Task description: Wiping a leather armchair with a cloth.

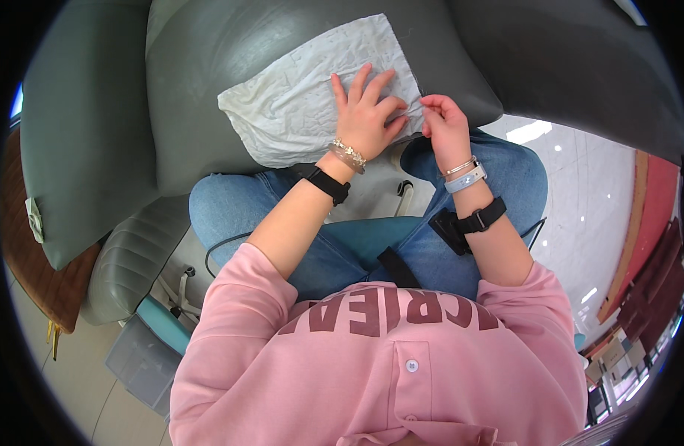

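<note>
A wrinkled white cloth (286, 111) lies spread at an angle on a dark grey padded seat (208, 83). My left hand (367, 114) rests on the cloth's right half with its fingers spread; thumb and forefinger are near each other, and nothing shows between them. At the frayed right edge of the cloth, my right hand (447, 120) has its thumb and forefinger pinched near the lower right corner. Loose dark threads stick out beside those fingertips. Whether the right fingers grip the cloth's edge or a thread is too small to tell.
A grey cushion (91, 128) stands at the left, above a brown wooden surface (46, 240). Another dark padded section (565, 67) is at the upper right. Below the seat are my knees in jeans (503, 167) and a chair caster (405, 188). A clear plastic bin (144, 357) sits lower left.
</note>
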`<state>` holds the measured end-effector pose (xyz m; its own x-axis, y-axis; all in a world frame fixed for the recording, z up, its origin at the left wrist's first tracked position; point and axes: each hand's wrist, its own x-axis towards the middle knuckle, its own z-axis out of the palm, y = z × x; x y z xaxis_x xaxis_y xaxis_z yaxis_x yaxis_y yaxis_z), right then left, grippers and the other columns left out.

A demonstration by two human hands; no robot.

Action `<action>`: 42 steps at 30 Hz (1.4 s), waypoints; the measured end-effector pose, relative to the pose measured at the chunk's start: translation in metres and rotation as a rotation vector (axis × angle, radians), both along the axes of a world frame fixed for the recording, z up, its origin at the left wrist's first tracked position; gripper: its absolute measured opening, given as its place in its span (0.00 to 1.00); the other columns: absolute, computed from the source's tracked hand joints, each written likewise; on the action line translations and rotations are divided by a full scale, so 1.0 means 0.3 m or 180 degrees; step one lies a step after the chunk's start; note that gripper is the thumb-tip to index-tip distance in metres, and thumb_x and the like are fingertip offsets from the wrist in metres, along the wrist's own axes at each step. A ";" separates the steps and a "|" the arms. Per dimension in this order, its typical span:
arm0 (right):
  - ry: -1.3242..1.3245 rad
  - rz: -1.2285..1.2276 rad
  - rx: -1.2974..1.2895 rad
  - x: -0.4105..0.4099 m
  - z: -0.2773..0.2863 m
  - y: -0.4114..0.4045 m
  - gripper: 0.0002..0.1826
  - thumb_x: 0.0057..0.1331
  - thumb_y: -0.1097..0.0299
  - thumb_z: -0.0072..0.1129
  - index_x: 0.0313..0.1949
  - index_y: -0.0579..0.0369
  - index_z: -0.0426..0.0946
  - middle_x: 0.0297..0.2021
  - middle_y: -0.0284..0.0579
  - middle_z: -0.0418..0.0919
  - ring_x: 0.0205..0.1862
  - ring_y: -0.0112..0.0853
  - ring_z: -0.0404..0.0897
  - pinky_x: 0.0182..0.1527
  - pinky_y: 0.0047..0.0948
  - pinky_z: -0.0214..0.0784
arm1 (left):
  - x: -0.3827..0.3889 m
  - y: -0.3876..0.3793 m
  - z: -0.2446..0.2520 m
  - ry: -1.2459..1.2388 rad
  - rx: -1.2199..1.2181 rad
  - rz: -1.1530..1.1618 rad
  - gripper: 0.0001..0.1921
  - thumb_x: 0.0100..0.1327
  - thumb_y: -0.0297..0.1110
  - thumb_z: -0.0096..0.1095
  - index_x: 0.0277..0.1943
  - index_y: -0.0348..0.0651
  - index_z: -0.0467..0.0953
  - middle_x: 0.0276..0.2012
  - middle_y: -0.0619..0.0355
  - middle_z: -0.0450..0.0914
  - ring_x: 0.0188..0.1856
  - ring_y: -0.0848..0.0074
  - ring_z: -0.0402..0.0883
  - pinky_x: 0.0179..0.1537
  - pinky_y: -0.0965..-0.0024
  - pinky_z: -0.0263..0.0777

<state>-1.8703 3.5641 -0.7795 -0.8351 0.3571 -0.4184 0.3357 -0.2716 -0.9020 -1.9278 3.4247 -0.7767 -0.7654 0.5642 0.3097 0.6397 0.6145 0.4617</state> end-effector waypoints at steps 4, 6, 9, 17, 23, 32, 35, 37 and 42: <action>0.0493 0.0916 0.2901 -0.010 0.061 -0.029 0.05 0.53 0.75 0.50 0.31 0.60 0.72 0.24 0.45 0.72 0.23 0.36 0.73 0.29 0.32 0.67 | -0.001 -0.001 -0.003 -0.0116 0.0037 0.0073 0.08 0.39 0.37 0.67 0.25 0.55 0.76 0.52 0.63 0.67 0.61 0.59 0.54 0.56 0.36 0.34; 0.0307 0.1026 0.3032 -0.013 0.061 -0.035 0.06 0.51 0.72 0.52 0.29 0.59 0.71 0.24 0.49 0.73 0.26 0.42 0.73 0.31 0.37 0.67 | -0.001 0.004 -0.003 -0.0124 0.0051 0.0098 0.07 0.39 0.37 0.66 0.24 0.54 0.76 0.52 0.63 0.68 0.61 0.59 0.54 0.57 0.36 0.34; -0.0003 0.1300 0.3569 -0.026 0.055 -0.041 0.06 0.52 0.69 0.52 0.27 0.58 0.70 0.23 0.48 0.73 0.26 0.43 0.75 0.31 0.38 0.68 | -0.001 0.008 -0.003 -0.0119 0.0079 0.0153 0.06 0.40 0.37 0.65 0.23 0.54 0.75 0.52 0.63 0.68 0.61 0.58 0.53 0.57 0.37 0.34; -0.0243 0.1656 0.3435 -0.044 0.038 -0.029 0.09 0.52 0.65 0.49 0.22 0.57 0.70 0.20 0.51 0.74 0.25 0.46 0.74 0.27 0.42 0.67 | -0.003 0.012 -0.002 -0.0266 0.0109 0.0223 0.04 0.41 0.37 0.64 0.22 0.55 0.76 0.52 0.64 0.67 0.61 0.57 0.51 0.58 0.38 0.31; -0.0245 0.1545 0.3437 -0.044 0.026 -0.033 0.11 0.52 0.62 0.48 0.20 0.56 0.71 0.18 0.51 0.74 0.24 0.47 0.74 0.27 0.43 0.66 | -0.003 0.011 -0.006 -0.0226 0.0087 0.0221 0.04 0.41 0.37 0.64 0.22 0.55 0.76 0.51 0.64 0.67 0.61 0.57 0.52 0.58 0.38 0.31; -0.0379 0.1288 0.3524 -0.032 0.011 -0.046 0.12 0.51 0.61 0.49 0.19 0.57 0.72 0.19 0.51 0.74 0.23 0.47 0.75 0.27 0.43 0.67 | -0.004 0.014 -0.012 -0.0128 -0.0003 0.0197 0.03 0.41 0.38 0.63 0.22 0.55 0.75 0.51 0.63 0.67 0.60 0.58 0.53 0.56 0.36 0.33; -0.0516 0.1111 0.3539 -0.027 0.013 -0.046 0.12 0.51 0.61 0.49 0.19 0.57 0.73 0.19 0.52 0.74 0.24 0.48 0.75 0.27 0.43 0.68 | -0.004 0.018 -0.013 -0.0082 0.0012 0.0228 0.03 0.42 0.37 0.62 0.22 0.56 0.75 0.51 0.63 0.67 0.60 0.58 0.53 0.56 0.36 0.33; -0.0636 0.1102 0.3608 -0.024 0.018 -0.039 0.12 0.50 0.62 0.49 0.18 0.57 0.73 0.19 0.53 0.74 0.24 0.48 0.75 0.28 0.43 0.68 | -0.004 0.022 -0.008 -0.0069 0.0007 0.0235 0.03 0.42 0.37 0.62 0.22 0.56 0.75 0.51 0.63 0.67 0.60 0.58 0.53 0.56 0.35 0.33; -0.0958 0.0972 0.3643 -0.006 0.027 -0.022 0.13 0.50 0.62 0.48 0.18 0.58 0.73 0.19 0.55 0.74 0.24 0.49 0.74 0.29 0.44 0.68 | 0.000 0.025 -0.010 -0.0067 -0.0009 0.0239 0.03 0.42 0.36 0.62 0.22 0.56 0.75 0.51 0.63 0.67 0.60 0.58 0.53 0.56 0.35 0.33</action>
<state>-1.8720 3.5576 -0.7714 -0.8732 0.4520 -0.1823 0.4833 0.7545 -0.4440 -1.9279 3.4321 -0.7795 -0.8119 0.5057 0.2916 0.5819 0.6617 0.4728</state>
